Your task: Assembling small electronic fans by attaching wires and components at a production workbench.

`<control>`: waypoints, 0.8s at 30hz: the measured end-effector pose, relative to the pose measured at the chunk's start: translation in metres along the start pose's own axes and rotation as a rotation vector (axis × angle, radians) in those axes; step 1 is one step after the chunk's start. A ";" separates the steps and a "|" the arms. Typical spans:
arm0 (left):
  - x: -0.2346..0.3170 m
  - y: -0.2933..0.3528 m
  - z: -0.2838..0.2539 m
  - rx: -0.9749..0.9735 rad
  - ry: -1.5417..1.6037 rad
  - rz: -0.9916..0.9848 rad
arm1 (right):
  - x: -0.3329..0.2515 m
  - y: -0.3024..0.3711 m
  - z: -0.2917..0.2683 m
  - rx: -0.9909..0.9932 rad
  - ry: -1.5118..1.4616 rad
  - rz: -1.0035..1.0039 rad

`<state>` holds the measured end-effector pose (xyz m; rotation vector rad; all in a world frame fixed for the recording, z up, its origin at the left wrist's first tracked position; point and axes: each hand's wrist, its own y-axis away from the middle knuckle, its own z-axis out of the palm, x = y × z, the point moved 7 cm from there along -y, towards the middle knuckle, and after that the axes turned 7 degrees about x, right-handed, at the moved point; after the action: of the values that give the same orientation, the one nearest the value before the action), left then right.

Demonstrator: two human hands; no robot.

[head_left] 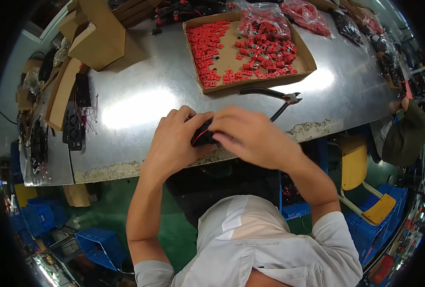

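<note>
Near the front edge of the metal table, my left hand is closed around a small black part with a thin red wire along it. My right hand is pressed against the right side of that part, fingers bent and thumb at the wire; what its fingertips pinch is hidden. Just beyond my right hand lies a pair of cutting pliers with dark handles. Behind them stands a shallow cardboard tray of red plastic pieces, with flat ones on the left and knob-like ones on the right.
An upright cardboard box stands at the far left. Black panels with red wires lie at the left edge. Clear bags of red parts rest behind the tray. Below the table are a yellow chair and blue crates.
</note>
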<state>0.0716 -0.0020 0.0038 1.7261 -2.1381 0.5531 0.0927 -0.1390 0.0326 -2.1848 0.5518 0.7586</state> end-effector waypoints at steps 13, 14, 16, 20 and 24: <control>-0.001 0.001 0.003 0.021 0.076 -0.004 | 0.043 0.011 -0.009 0.154 -0.008 0.174; -0.001 0.002 0.003 0.021 0.080 -0.006 | 0.042 0.011 -0.003 0.134 -0.012 0.159; -0.002 0.003 0.002 0.054 0.051 -0.008 | 0.041 0.011 0.003 0.111 -0.015 0.145; -0.002 0.003 0.004 0.052 0.056 0.000 | 0.038 0.009 0.005 0.086 0.082 0.037; -0.001 0.003 0.002 0.052 0.050 0.008 | 0.040 0.008 0.006 0.049 0.094 0.044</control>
<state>0.0686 -0.0017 0.0016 1.7126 -2.1148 0.6531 0.1151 -0.1448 -0.0014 -2.1781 0.6614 0.6612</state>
